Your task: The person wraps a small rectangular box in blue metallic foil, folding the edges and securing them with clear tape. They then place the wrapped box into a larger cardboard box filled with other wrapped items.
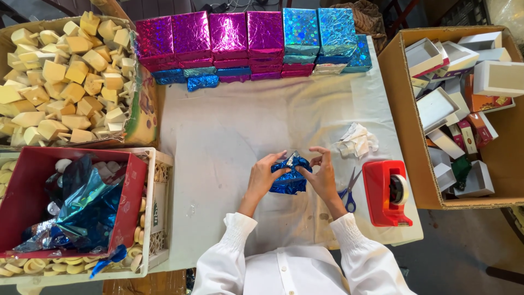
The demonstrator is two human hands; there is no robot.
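A small box half-wrapped in shiny blue foil paper (288, 177) sits on the white cloth-covered table (229, 125), near its front edge and right before the person. The left hand (265, 173) clasps the box's left side, fingers curled over the foil. The right hand (322, 175) presses against the right side, thumb and forefinger pinching a fold of foil at the top.

Just right of that hand lie blue-handled scissors (349, 194), then a red tape dispenser (386, 192). A crumpled white wad of paper (357, 141) lies beyond. Along the far edge stand stacked boxes wrapped in magenta and blue foil (251, 46). At left, a red tray holding loose blue foil sheets (82, 207) sits below a carton of pale yellow foam blocks (65, 76). At right, a brown cardboard carton of small plain boxes (464, 109) stands open.
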